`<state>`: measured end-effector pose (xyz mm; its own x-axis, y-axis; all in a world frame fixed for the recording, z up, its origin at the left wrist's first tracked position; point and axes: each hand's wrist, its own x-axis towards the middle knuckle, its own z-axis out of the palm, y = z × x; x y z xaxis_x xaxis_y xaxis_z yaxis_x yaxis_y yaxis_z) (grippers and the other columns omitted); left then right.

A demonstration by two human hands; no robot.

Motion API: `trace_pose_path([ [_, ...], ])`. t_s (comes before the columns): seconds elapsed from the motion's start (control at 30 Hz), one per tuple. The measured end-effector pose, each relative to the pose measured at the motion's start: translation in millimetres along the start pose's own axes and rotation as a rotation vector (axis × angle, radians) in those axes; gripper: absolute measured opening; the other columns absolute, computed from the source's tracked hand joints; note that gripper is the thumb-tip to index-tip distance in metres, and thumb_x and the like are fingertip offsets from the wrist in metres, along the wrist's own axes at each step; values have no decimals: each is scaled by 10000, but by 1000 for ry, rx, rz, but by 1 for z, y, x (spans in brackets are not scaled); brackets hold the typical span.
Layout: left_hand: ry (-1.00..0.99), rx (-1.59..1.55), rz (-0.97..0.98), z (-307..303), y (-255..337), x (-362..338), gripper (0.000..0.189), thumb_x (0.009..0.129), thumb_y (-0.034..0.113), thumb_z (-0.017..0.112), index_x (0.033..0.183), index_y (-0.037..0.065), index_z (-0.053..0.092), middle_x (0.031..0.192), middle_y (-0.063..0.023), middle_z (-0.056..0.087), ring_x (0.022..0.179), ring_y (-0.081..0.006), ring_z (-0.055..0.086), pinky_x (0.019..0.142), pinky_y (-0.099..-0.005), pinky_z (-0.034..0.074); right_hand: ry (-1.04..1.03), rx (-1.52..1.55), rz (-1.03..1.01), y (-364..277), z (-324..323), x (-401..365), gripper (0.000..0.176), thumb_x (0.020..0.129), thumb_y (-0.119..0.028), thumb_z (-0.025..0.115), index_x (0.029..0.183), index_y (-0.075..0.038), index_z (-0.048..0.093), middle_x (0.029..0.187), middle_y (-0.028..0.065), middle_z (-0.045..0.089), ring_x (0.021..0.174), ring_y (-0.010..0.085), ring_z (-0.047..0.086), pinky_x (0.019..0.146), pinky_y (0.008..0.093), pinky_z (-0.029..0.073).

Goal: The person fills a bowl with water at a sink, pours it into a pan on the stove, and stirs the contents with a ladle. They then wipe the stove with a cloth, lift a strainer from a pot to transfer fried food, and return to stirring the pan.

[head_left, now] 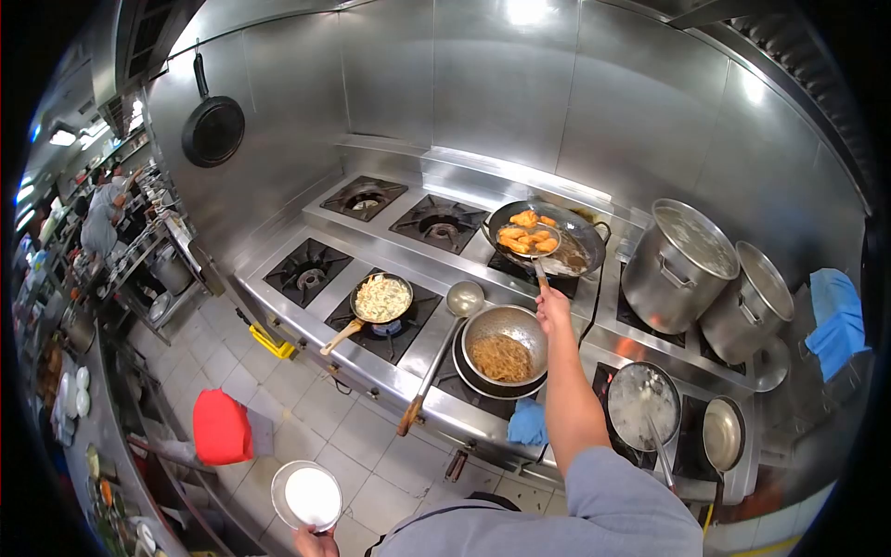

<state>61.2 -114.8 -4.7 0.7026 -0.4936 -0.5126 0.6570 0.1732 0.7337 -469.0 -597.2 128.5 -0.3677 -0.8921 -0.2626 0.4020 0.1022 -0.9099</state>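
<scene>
My right hand (554, 311) is wrapped around the handle of a skimmer (540, 270). Golden-orange fried pieces (529, 241) lie in its head, which is over a black wok (587, 223) with dark oil in it. At the bottom of the view, my left hand (316, 543) grips the edge of a round bowl (279, 490) with something smooth and white inside; its fingers are partly hidden. Below my right forearm stands a metal pot (478, 327) holding brown shreds. A long-handled ladle (464, 300) rests beside that pot.
A pan of pale chopped food (382, 299) sits over a blue flame. Two tall stockpots (654, 288) stand at the right, near a pan of cloudy bubbling liquid (640, 399) and a smaller pan (722, 432). A blue cloth (527, 422) hangs at the stove's front edge. People (100, 223) work far left.
</scene>
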Motion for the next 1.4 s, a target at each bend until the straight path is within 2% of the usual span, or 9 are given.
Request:
trace_pose_path([
  [0.17,-18,12,-7,-5,1,16,438,737,23,440,1175,28,426,1271,-208,507,1029,-400,596,683,-495,578,-6,164,150,-44,3,-9,154,999,-174,491,878,-83,520,663,0,487,426,63,335,360,223,265],
  [0.27,-65,19,18,-7,3,14,444,741,24,442,1185,25,423,1272,-208,506,1036,-398,593,685,-492,573,-61,304,234,-63,6,-10,166,938,-130,429,780,-88,458,606,-16,444,410,65,325,348,226,266],
  [0.37,-9,-12,-3,-4,5,12,464,741,26,440,1205,28,424,1274,-202,506,1039,-393,592,682,-488,570,-65,395,309,-69,1,12,165,939,-126,437,781,-87,462,605,-16,454,407,65,326,347,225,267],
  [0.5,7,-18,12,3,12,-2,459,751,26,445,1208,44,421,1271,-193,508,1027,-392,596,676,-488,570,59,295,256,-41,-12,65,142,951,-112,433,814,-96,466,608,-9,477,407,72,347,351,221,269],
  [0.63,-40,58,39,-8,11,-8,452,756,15,445,1206,56,412,1272,-190,507,1031,-399,599,680,-500,578,192,267,138,-39,-5,53,156,1001,-176,487,868,-96,492,633,-3,492,426,77,374,363,228,292],
  [0.67,-39,59,40,-10,9,-8,452,756,15,445,1206,56,412,1272,-190,507,1031,-399,599,680,-500,578,190,209,160,-37,-7,57,190,1014,-245,520,899,-94,514,658,5,501,438,78,381,368,230,299],
  [0.8,6,-2,16,0,9,-20,478,746,4,434,1220,60,406,1284,-182,506,1057,-404,597,690,-510,586,137,118,101,-23,-13,65,181,1000,-274,571,954,-103,536,691,6,507,442,85,368,372,239,298],
  [1.1,-47,-4,19,18,6,-31,532,725,-3,430,1254,62,425,1310,-176,505,1090,-391,598,725,-523,588,21,167,-31,-1,-32,33,163,1008,-221,560,1120,-102,564,694,-6,505,465,67,378,378,235,283],
  [1.4,-83,39,-31,-2,6,-5,573,719,8,437,1289,62,456,1289,-167,517,1085,-377,597,705,-514,588,-15,214,-33,-7,-30,-23,190,999,-229,579,1130,-94,554,708,-7,531,466,56,386,388,225,294],
])
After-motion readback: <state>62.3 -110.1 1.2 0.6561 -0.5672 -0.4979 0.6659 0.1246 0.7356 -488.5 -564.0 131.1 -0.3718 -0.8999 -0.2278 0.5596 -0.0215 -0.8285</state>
